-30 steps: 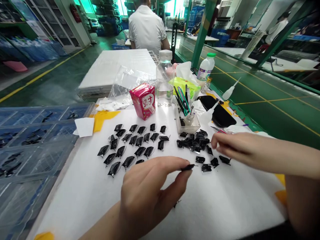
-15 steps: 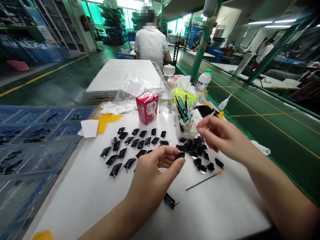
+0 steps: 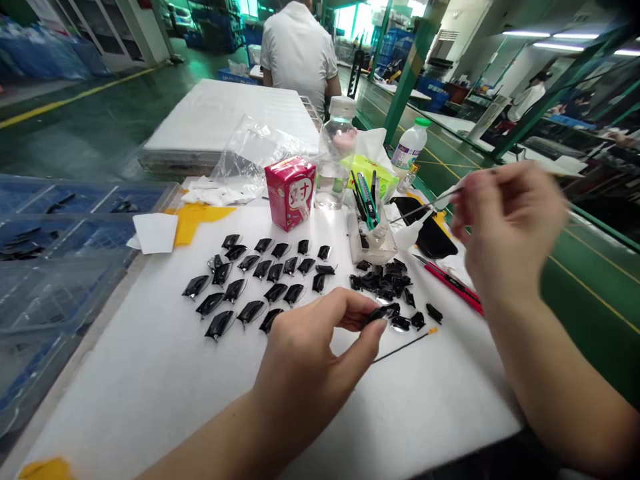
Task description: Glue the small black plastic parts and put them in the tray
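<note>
Between the thumb and fingers of my left hand is a small glossy black piece, held over the white tabletop near a loose pile of similar black pieces. My right hand, partly blurred, is raised at the right. Its fingers pinch a thin dark stick, whose tip points down and left toward a small clear tray of tools. To the left, black pieces with clear film edges lie spread in rough rows.
A red box, a clear bottle and a green-capped bottle stand behind. A red cutter and an orange-tipped stick lie at right. Blue compartment trays line the left. A person in white sits ahead.
My right hand has risen away from the tool tray and now shows a thin stick in its fingers. The left hand still pinches the black piece. The camera view has tilted down.
</note>
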`<state>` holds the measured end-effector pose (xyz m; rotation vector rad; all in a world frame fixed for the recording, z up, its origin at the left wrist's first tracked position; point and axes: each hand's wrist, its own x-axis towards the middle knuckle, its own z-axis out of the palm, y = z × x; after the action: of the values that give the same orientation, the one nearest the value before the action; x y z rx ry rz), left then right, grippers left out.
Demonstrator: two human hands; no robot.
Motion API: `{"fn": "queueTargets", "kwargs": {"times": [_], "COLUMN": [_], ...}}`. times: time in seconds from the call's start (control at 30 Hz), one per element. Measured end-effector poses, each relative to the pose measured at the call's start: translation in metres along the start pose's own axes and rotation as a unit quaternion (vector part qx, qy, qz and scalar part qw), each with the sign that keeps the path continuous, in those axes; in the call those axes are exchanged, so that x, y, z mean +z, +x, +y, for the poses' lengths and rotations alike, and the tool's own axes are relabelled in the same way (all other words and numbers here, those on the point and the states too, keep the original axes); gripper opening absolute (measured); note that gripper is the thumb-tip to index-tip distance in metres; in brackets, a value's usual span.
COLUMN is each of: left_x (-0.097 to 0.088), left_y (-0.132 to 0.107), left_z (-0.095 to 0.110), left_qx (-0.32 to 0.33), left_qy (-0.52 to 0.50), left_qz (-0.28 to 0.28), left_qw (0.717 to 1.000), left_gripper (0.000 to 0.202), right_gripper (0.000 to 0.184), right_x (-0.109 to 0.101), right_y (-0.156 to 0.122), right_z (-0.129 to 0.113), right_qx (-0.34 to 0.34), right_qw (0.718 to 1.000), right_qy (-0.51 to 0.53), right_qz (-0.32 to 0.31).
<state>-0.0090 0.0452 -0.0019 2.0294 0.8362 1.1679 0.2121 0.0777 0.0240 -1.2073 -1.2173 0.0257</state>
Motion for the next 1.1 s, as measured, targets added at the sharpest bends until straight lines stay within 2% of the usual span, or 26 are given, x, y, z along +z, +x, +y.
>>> {"fn": "queueTargets", "kwargs": {"times": [0.03,0.07,0.2,0.3,0.63,1.1], "left_x": [0.000,-0.001,-0.002,-0.002,-0.001,-0.002], "left_y": [0.000,0.000,-0.001,0.000,0.002,0.002], "left_z": [0.000,0.000,-0.001,0.000,0.000,0.003], "left_qx": [0.000,0.000,-0.010,-0.036,-0.067,-0.082], "left_qy": [0.002,0.005,0.011,0.008,-0.013,-0.027], "left_qz": [0.003,0.007,0.011,0.001,-0.013,-0.018], "left_qw": [1.000,1.000,1.000,0.999,0.998,0.996], "left_gripper": [0.011,0.011,0.012,0.013,0.014,0.015], "right_gripper": [0.022,0.022,0.022,0.024,0.019,0.020], "right_x": [-0.004,-0.007,-0.013,-0.012,-0.009,-0.009], "right_y": [-0.002,-0.004,-0.023,-0.033,-0.036,-0.037], "right_z": [-0.008,-0.017,-0.043,-0.047,-0.045,-0.046], "right_qx": [-0.006,0.010,0.145,0.188,0.220,0.219], "right_qw": [0.998,0.996,0.980,0.966,0.958,0.958], "right_qy": [0.040,0.072,0.130,0.162,0.158,0.149], "right_qz": [0.040,0.046,-0.037,-0.065,-0.091,-0.108]}}
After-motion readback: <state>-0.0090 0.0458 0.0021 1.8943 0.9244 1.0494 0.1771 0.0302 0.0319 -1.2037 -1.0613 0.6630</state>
